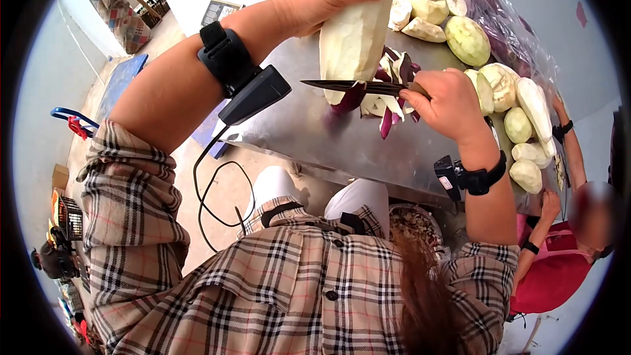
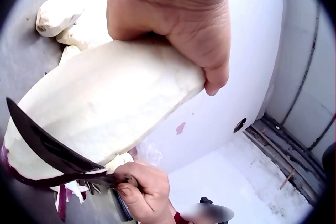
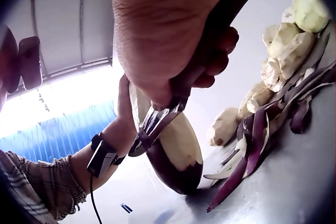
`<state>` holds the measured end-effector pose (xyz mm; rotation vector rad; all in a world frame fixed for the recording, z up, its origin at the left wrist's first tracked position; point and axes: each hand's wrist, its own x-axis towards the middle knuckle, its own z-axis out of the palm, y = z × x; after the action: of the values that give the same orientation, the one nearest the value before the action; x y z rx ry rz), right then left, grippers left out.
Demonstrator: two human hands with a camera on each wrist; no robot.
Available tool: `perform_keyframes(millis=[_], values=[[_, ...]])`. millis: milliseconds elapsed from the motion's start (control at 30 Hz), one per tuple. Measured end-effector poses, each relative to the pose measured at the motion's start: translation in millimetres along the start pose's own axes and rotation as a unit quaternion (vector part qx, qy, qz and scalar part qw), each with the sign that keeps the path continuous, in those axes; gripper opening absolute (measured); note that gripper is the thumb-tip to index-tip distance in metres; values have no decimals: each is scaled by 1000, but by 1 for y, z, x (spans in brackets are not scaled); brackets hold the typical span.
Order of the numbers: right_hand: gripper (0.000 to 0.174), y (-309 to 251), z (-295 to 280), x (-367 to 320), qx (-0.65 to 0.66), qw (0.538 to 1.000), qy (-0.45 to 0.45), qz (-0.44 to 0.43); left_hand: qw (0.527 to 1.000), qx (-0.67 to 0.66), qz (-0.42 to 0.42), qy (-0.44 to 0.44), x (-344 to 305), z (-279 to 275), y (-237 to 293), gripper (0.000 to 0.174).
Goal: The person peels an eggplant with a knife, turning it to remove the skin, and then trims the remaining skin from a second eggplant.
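Note:
My left hand [image 1: 332, 0] grips the upper end of a large eggplant [image 1: 351, 43], tilted over the metal table. Most of its flesh shows pale and peeled; dark purple skin remains at the lower end, seen in the right wrist view on the eggplant [image 3: 178, 171]. In my right hand [image 1: 450, 102] is the handle of a knife [image 1: 342, 84], its dark blade lying across the eggplant near that end. A strip of purple skin hangs by the blade in the left wrist view. Below and beside it lie loose purple peels [image 1: 388, 108].
Several peeled eggplants [image 1: 468, 41] lie along the back and right of the metal table [image 1: 276, 108]. Behind them is a clear plastic bag [image 1: 503, 26] with purple eggplants. A bucket of scraps [image 1: 417, 223] stands under the front edge. Another person [image 1: 552, 260] is at the right.

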<state>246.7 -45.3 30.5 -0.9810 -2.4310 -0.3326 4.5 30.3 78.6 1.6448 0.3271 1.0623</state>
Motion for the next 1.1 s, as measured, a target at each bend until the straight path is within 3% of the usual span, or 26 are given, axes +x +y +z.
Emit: perform_keyframes(millis=[267,533,933,1100], values=[[35,-15,12,11,-26,998,46,-33,1000,21,-3,4,6,1,-1,47],[36,-6,14,-6,-29,999,21,-2,998,21,-16,61,3,-5,-8,46],[33,-10,25,6,-6,1000,4,-13,998,32,-12,54,7,-7,-12,46],[32,-3,21,-4,-16,1000,-19,-5,1000,26,5,8,6,-7,-11,44]])
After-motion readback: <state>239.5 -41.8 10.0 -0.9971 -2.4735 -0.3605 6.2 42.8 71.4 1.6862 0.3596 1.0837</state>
